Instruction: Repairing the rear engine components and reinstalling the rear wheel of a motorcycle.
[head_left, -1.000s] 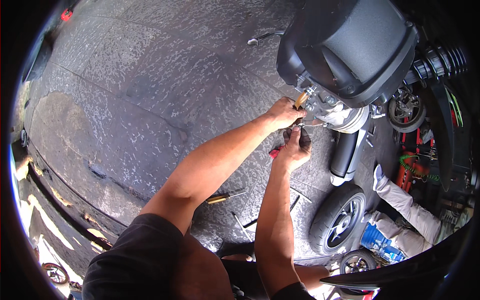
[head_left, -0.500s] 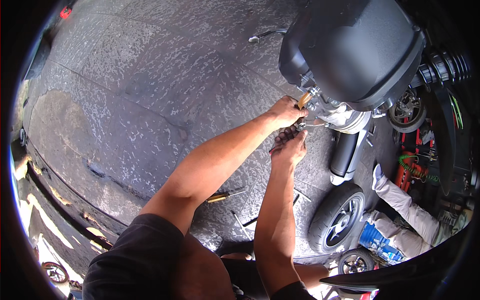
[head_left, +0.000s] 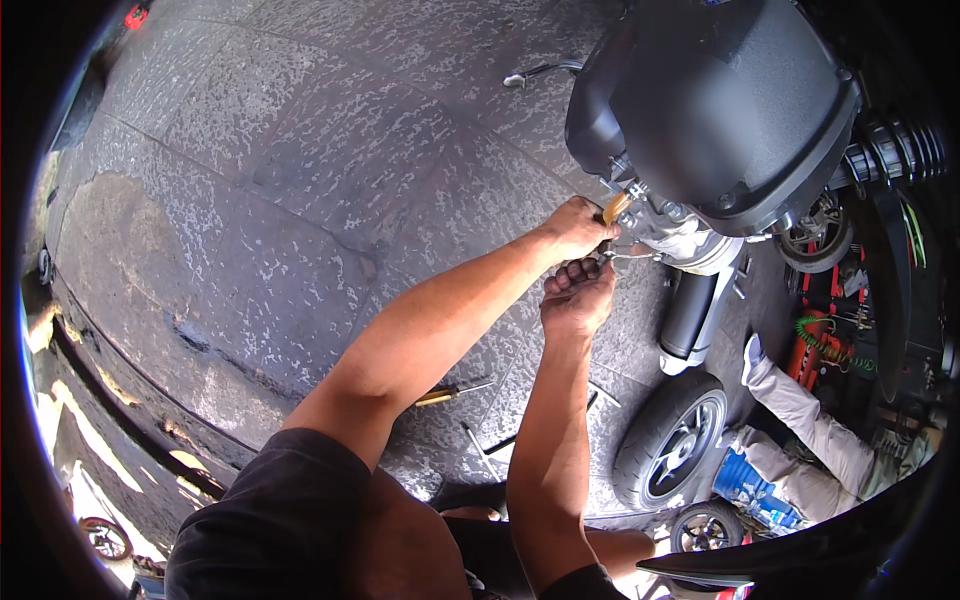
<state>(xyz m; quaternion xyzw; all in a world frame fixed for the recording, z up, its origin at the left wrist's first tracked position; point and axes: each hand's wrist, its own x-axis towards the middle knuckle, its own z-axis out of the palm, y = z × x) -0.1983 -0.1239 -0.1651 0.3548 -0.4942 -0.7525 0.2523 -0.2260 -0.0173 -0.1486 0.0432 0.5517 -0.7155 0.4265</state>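
My left hand [head_left: 580,228] is closed, its fingertips by a small metal part beside the motorcycle's engine [head_left: 685,235]. An amber-brown tube or hose [head_left: 617,208] rises just beyond those fingers. Right below, my right hand [head_left: 578,296] is turned palm up with curled fingers. Its thumb and fingertips press at the end of a thin metal rod or cable [head_left: 632,255] that runs toward the engine. What exactly lies between the fingers of either hand is too small and covered to make out. Over the engine sits a large black plastic housing [head_left: 720,110].
On the floor lie a yellow-handled screwdriver [head_left: 440,396] and a metal tool [head_left: 483,450]. A loose wheel with tyre [head_left: 672,440] stands to the right, below the dark exhaust muffler [head_left: 690,315]. Another person's leg [head_left: 810,415] stretches near a blue container [head_left: 745,480].
The fingers of my right hand have curled in more, and its palm shows more. My left hand stays at the same part. The motorcycle sits slightly farther right in the view.
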